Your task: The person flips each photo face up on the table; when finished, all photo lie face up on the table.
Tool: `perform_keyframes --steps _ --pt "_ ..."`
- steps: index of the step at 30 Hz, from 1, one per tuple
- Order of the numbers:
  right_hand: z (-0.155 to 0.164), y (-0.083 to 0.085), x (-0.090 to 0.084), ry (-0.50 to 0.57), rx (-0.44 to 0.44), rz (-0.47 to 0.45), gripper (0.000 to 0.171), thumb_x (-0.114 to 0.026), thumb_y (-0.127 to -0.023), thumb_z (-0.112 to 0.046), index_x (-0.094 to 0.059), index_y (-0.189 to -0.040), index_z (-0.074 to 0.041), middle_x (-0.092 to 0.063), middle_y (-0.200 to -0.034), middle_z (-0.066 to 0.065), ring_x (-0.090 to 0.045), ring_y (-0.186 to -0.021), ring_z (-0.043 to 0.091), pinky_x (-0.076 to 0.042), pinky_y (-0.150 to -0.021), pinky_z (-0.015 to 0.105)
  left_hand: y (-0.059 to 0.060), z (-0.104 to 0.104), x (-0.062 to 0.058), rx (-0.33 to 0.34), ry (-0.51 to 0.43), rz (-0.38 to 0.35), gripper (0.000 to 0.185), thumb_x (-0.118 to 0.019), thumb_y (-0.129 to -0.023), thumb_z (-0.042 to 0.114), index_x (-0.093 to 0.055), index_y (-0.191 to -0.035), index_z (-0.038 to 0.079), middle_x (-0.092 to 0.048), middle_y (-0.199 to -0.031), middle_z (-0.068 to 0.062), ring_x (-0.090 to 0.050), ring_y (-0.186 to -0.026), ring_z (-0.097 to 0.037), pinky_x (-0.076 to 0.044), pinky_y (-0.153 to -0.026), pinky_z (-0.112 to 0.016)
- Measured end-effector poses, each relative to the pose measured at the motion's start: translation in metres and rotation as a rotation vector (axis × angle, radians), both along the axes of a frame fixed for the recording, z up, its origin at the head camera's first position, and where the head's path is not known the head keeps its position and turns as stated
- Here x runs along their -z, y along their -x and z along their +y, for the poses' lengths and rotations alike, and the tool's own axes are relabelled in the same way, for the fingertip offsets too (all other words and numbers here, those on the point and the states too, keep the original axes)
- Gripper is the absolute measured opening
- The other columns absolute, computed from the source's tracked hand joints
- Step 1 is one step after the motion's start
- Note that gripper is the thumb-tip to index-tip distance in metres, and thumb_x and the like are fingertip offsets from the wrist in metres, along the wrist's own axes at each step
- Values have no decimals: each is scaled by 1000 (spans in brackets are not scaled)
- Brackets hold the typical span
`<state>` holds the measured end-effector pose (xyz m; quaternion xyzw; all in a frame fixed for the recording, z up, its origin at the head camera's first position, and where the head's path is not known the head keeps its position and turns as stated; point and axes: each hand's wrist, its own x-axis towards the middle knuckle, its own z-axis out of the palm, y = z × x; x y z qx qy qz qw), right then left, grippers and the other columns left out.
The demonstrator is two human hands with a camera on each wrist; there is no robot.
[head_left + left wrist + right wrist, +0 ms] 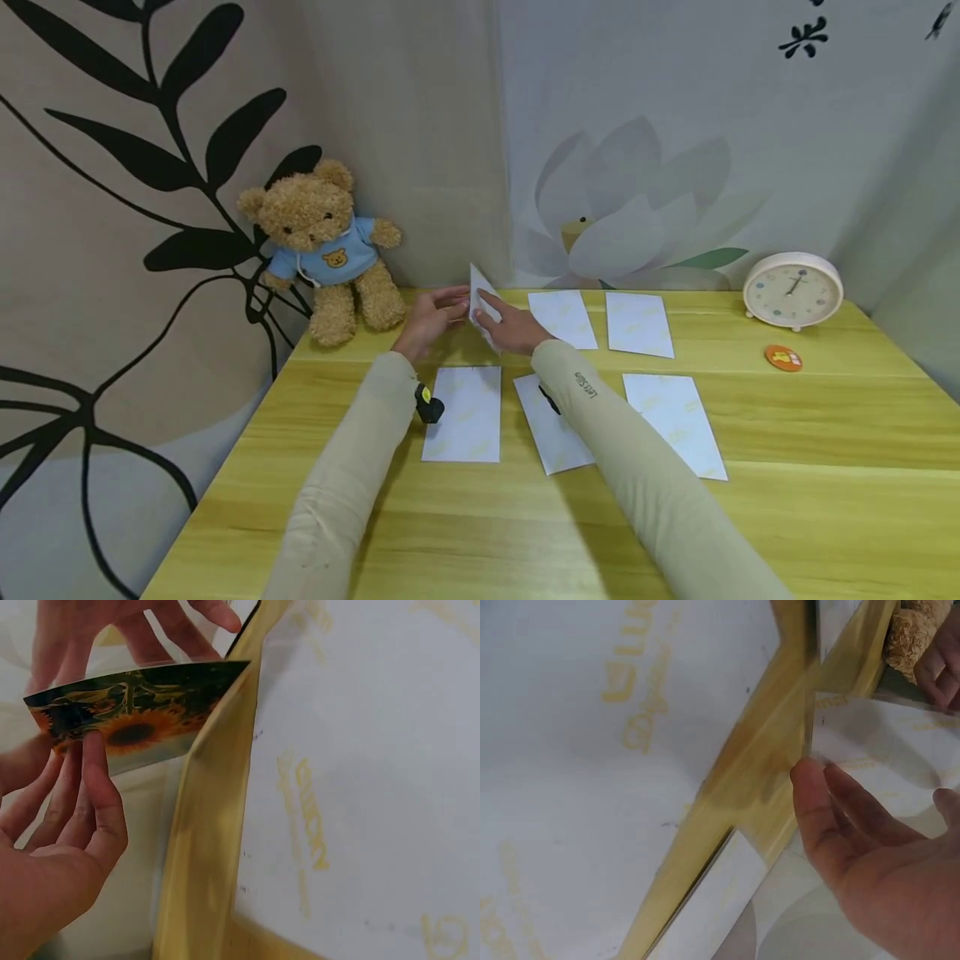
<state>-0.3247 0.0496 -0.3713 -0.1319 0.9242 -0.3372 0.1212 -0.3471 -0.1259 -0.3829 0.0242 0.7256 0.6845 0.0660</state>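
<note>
Photo: a small print [482,304] lifted off the far middle of the table [825,433], tilted on edge; its back is white, and the left wrist view shows the front [139,712] printed with a sunflower on a dark ground.
Left hand: the left hand [435,317] has its fingers [101,787] on the photo's left end, fingertips on the picture side; a light pinch, fingers only partly bent.
Right hand: the right hand [517,329] meets the photo from the other side, thumb [814,802] at its edge, fingers fairly straight behind the sheet.
Other sheets: five more lie white side up, two in the far row [639,323] and three nearer [465,412], faint yellow lettering on their backs.
Containers: none visible.
View difference: only the left wrist camera shows the printed side; the head view alone shows the teddy bear [326,246], clock [792,290] and orange disc [783,358].
</note>
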Motion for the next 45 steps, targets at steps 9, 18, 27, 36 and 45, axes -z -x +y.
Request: perform_keyframes --steps 9,18,27,36,45 --pt "4 -3 -5 268 4 -115 54 -37 -95 -53 -16 -144 -47 -55 -127 12 -55 -113 35 -46 -94 50 -8 10 -6 35 -3 -9 39 -57 -92 19 -54 -130 23 -55 -125 -10 -60 -101 -18 -42 -101 -51" --pt "5 -3 -16 579 55 -264 53 -46 -95 -41 -23 -143 -44 -51 -133 17 -53 -119 38 -45 -95 54 -10 14 -11 33 -24 -36 34 -59 -90 27 -57 -123 34 -57 -120 -4 -58 -106 -22 -43 -99 -49" --pt "11 -1 -11 758 115 -230 46 -50 -95 -29 -39 -140 -35 -55 -130 12 -59 -110 35 -47 -94 51 -12 21 -16 45 119 9 36 -64 -87 30 -57 -122 34 -56 -119 -4 -56 -107 -20 -46 -94 -46" --pt "14 0 -3 716 239 -58 46 -55 -90 -5 -50 -134 -16 -64 -116 17 -66 -95 29 -52 -88 45 -14 29 -19 11 485 133 50 -72 -81 25 -55 -128 23 -57 -121 -4 -51 -112 -22 -46 -93 -38" --pt "19 2 3 704 301 23 48 -60 -86 -1 -54 -131 -18 -65 -109 16 -67 -88 29 -54 -82 47 -16 24 -17 -95 699 153 64 -75 -76 29 -49 -133 15 -48 -133 -10 -37 -127 -31 -34 -106 -47"
